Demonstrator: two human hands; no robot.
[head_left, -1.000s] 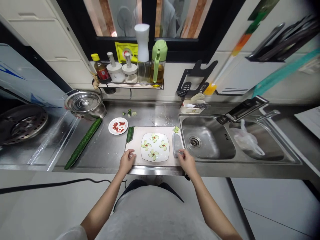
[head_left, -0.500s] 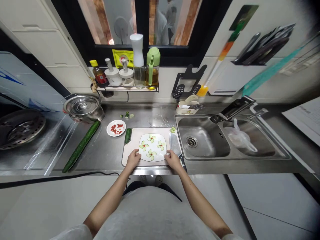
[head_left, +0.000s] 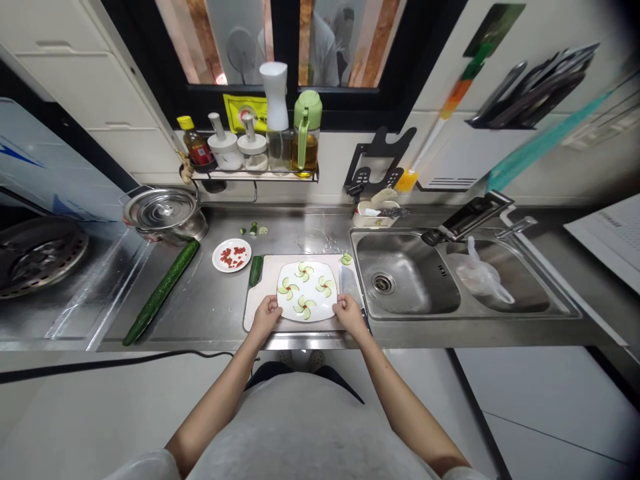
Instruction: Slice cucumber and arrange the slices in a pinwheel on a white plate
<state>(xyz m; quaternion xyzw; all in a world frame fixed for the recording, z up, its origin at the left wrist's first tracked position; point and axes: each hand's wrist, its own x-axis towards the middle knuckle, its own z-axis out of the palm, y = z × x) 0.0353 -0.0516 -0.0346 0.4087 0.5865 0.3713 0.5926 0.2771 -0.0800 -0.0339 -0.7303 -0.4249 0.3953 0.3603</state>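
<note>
A white squarish plate (head_left: 308, 289) with several pinwheels of cucumber slices, red bits at their centres, is over the cutting board (head_left: 257, 307). My left hand (head_left: 267, 316) pinches the plate's near left edge. At the near right edge my right hand (head_left: 350, 315) grips it the same way. Beside my right hand lies a knife (head_left: 349, 279), its handle mostly hidden by the hand. A cut piece of cucumber (head_left: 255, 271) rests on the board's left side, and a few slices (head_left: 347, 259) sit at its far right corner.
Left of the board are a small white plate (head_left: 216, 257) with red bits, a whole cucumber (head_left: 161, 293) and a lidded steel pot (head_left: 183, 228). Cucumber scraps (head_left: 254, 230) lie behind. A double sink (head_left: 425, 312) is at the right; a condiment shelf (head_left: 255, 176) hangs above.
The plate looks slightly larger and raised, and its right side has moved to the right with my right hand. My right hand now covers more of the knife handle.
</note>
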